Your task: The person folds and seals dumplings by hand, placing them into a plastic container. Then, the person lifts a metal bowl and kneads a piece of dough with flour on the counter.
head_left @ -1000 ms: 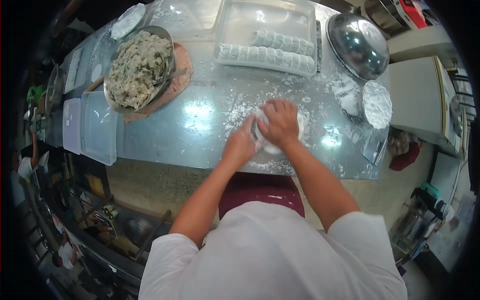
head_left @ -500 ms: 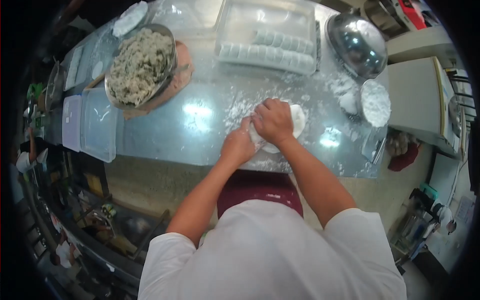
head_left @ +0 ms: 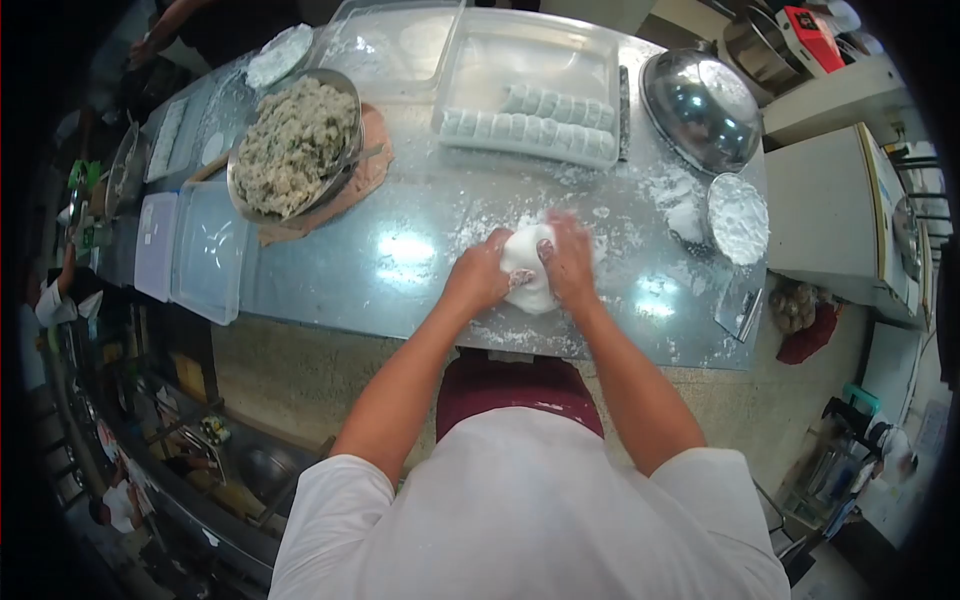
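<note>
A lump of white dough (head_left: 532,293) lies on the floured metal table (head_left: 330,285), close to its front edge. My left hand (head_left: 484,270) grips the dough's left side, the thumb pressed onto its top. On the opposite side my right hand (head_left: 568,262) holds it, its thumb also over the dough and its fingers blurred by motion. Loose flour (head_left: 480,228) is scattered around both hands. Behind them, a clear plastic tray (head_left: 610,150) contains rows of small white dough pieces (head_left: 525,130).
On the left stand a metal bowl of chunky filling (head_left: 295,145) on brown cardboard (head_left: 375,170) and a plastic container (head_left: 212,255). To the right are an upturned metal bowl (head_left: 700,110), a bowl of flour (head_left: 738,220) and a flat metal scraper (head_left: 738,315). Another person's arm shows at upper left.
My right hand, earlier lying across the dough beside my left, has moved to the dough's right side. The hands are now apart with the dough between them, and the view has shifted slightly.
</note>
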The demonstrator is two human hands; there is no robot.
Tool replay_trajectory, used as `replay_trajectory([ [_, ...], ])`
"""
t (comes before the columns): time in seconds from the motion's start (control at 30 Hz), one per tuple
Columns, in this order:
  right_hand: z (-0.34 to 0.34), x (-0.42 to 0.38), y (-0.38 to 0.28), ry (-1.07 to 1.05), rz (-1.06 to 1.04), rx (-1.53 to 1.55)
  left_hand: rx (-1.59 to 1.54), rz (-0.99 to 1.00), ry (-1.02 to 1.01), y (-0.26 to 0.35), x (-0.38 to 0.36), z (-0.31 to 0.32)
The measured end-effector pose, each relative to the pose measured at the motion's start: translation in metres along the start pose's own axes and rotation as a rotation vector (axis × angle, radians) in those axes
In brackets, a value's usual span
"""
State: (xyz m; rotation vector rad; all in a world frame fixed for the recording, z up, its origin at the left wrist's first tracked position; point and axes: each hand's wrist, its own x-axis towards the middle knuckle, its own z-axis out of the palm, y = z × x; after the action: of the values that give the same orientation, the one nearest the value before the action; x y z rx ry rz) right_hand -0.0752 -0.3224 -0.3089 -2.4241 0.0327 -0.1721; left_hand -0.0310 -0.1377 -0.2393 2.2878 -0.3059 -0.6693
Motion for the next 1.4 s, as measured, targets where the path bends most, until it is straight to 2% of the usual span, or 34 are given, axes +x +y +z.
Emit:
replay_trajectory([
  [0.03,-0.001,-0.002,-0.013,0.011,-0.003,-0.003,0.003,0.011,0.003,-0.002,-0.003,0.007],
  [0.1,-0.016,-0.009,-0.044,-0.132,0.358,1.111,-0.134,0.033,0.134,-0.01,-0.009,0.024],
  [0.13,-0.027,-0.016,-0.056,-0.136,0.359,1.111,-0.287,0.096,0.149,-0.013,-0.013,0.037],
  [0.17,-0.038,-0.022,-0.067,-0.089,0.298,0.755,-0.289,0.091,0.15,-0.02,-0.019,0.055],
  [0.2,-0.042,-0.025,-0.073,-0.045,0.233,0.399,-0.261,0.284,0.232,-0.03,-0.027,0.073],
  [0.23,-0.038,-0.027,-0.068,-0.054,0.238,0.398,-0.229,0.474,0.312,-0.035,-0.033,0.083],
  [0.27,-0.031,-0.03,-0.058,0.015,0.01,0.136,-0.234,0.463,0.309,-0.034,-0.04,0.075],
  [0.3,-0.025,-0.031,-0.051,0.083,-0.215,-0.126,-0.217,0.23,0.128,-0.027,-0.048,0.057],
  [0.33,-0.017,-0.016,-0.051,0.113,-0.257,-0.203,-0.197,-0.004,-0.042,-0.02,-0.051,0.041],
  [0.37,-0.012,0.012,-0.051,0.104,-0.254,-0.194,-0.195,-0.016,-0.045,-0.016,-0.039,0.027],
  [0.43,-0.016,0.033,-0.056,0.111,-0.303,-0.202,0.006,-0.064,0.006,-0.009,-0.022,0.008],
  [0.5,-0.019,0.054,-0.048,0.115,-0.329,-0.194,0.074,0.008,0.026,-0.005,0.007,-0.003],
  [0.57,-0.02,0.047,-0.05,0.087,-0.324,-0.157,0.151,0.038,0.013,-0.004,0.004,-0.008],
  [0.63,-0.031,0.025,-0.046,-0.149,-0.129,0.158,0.125,0.023,-0.099,0.0,-0.003,-0.005],
  [0.67,-0.032,0.006,-0.048,-0.159,-0.13,0.157,0.07,0.065,-0.165,-0.005,-0.012,0.001],
  [0.73,-0.031,-0.022,-0.047,0.029,-0.177,0.09,-0.029,0.1,-0.205,-0.021,-0.03,0.02],
  [0.77,-0.028,-0.022,-0.05,0.016,-0.165,0.095,-0.119,0.138,-0.255,-0.028,-0.041,0.029],
  [0.8,-0.022,-0.017,-0.056,0.048,-0.22,-0.049,-0.153,0.165,-0.116,-0.024,-0.049,0.028],
  [0.83,-0.013,-0.001,-0.057,0.092,-0.297,-0.19,-0.149,0.154,-0.105,-0.024,-0.036,0.021],
  [0.87,0.001,0.012,-0.05,0.074,-0.286,-0.31,-0.088,0.022,-0.071,-0.02,-0.028,0.01],
  [0.9,-0.006,0.025,-0.056,0.027,-0.292,-0.242,-0.026,-0.102,-0.068,-0.013,-0.038,0.007],
  [0.97,-0.012,0.04,-0.06,0.005,-0.256,-0.145,-0.005,-0.071,-0.004,-0.002,-0.018,-0.006],
  [1.0,-0.012,0.039,-0.056,0.017,-0.267,-0.148,0.045,-0.077,-0.042,0.001,-0.018,-0.009],
  [1.03,-0.014,0.036,-0.049,0.003,-0.238,0.089,0.098,-0.085,-0.085,0.0,-0.019,-0.013],
  [1.07,-0.021,0.04,-0.038,-0.01,-0.221,0.322,0.149,0.024,-0.07,-0.011,-0.017,-0.011],
  [1.17,-0.084,0.028,0.017,0.202,-0.052,0.069,-0.026,0.046,-0.036,-0.004,-0.013,-0.027],
  [1.2,-0.083,0.018,0.045,0.255,0.104,-0.29,-0.017,0.051,-0.01,-0.008,-0.01,-0.024],
  [1.23,-0.066,0.009,0.053,0.249,0.106,-0.288,-0.017,0.045,-0.012,-0.015,-0.007,-0.014],
  [1.3,-0.037,-0.001,0.054,0.178,-0.041,-0.737,0.087,0.194,0.146,-0.025,0.002,0.003],
  [1.33,-0.037,0.001,0.012,-0.019,0.115,-0.402,0.086,0.193,0.136,-0.024,0.0,0.006],
  [1.4,-0.007,-0.001,-0.011,0.071,0.014,-0.203,0.055,0.138,0.047,-0.011,0.007,0.003],
])
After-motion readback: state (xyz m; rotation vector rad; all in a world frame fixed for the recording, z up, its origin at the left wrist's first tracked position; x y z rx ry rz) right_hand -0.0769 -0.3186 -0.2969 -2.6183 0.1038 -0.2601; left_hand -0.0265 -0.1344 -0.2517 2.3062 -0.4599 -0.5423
